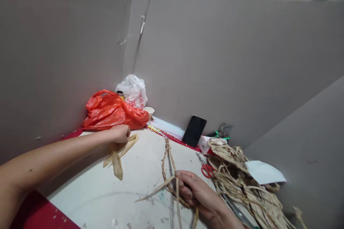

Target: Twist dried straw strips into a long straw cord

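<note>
My right hand [193, 191] pinches a braided straw cord [163, 161] between thumb and fingers. The cord bends into a narrow loop that points away from me. Loose flat strands [154, 190] stick out from the pinch, one to the left and others down toward me. Over on the left, my left hand [121, 134] is closed at a bundle of pale tan, husk-like strips [117, 164] on the white tabletop [94, 193]. Its fingertips are mostly hidden behind the fist.
A red plastic bag [115, 114], a white bag [133, 89] and a small cup [149, 111] stand at the back left. Along the back edge lie a phone [194, 131] and pliers [223, 131]. Red-handled scissors [207, 170] and a braided cord pile [242, 186] are at right.
</note>
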`<state>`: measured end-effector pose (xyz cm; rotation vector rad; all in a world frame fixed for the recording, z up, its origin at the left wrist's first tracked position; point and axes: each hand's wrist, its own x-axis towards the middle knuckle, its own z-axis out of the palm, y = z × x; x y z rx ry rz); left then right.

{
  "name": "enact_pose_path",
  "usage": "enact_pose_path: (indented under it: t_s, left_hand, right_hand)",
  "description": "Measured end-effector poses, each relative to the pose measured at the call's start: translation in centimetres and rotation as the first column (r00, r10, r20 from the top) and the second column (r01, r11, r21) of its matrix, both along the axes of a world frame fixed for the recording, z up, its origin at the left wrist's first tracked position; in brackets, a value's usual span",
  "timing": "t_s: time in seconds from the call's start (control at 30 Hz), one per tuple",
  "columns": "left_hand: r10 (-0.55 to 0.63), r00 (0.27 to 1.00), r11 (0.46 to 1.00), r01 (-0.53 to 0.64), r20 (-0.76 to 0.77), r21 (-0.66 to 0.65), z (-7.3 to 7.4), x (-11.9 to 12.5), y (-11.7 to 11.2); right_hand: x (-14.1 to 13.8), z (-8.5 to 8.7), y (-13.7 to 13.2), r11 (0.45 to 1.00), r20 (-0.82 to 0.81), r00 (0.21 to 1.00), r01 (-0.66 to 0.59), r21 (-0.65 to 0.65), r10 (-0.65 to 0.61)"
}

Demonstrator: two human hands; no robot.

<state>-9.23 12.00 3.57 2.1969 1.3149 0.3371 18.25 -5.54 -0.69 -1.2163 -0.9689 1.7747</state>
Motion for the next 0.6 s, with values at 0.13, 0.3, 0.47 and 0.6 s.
enact_pose_path:
  t_s: [0.13, 0.3, 0.47, 0.6]
  left_hand:
    - [-0.038, 0.997, 0.997, 0.042, 0.059, -0.062, 1.7, -0.4, 0.7]
    - [-0.060, 0.992, 0.974, 0.083, 0.114, -0.211, 3.6, -1.5, 1.0]
    - [-0.026, 0.980, 0.943, 0.090, 0.199, -0.322, 2.5, -1.7, 0.2]
    - [0.012, 0.951, 0.897, 0.127, 0.309, -0.424, 1.7, -0.3, -1.1]
  right_hand:
    - [0.1, -0.2, 0.1, 1.000, -0.008, 1.000, -0.004, 0.001, 0.004]
    - [0.0, 0.1, 0.1, 1.000, -0.006, 1.000, -0.001, -0.015, 0.001]
    - [-0.1, 0.2, 0.1, 1.000, 0.018, 1.000, -0.001, -0.021, 0.002]
    - [0.0, 0.1, 0.1, 1.000, 0.031, 1.000, 0.002, -0.014, -0.001]
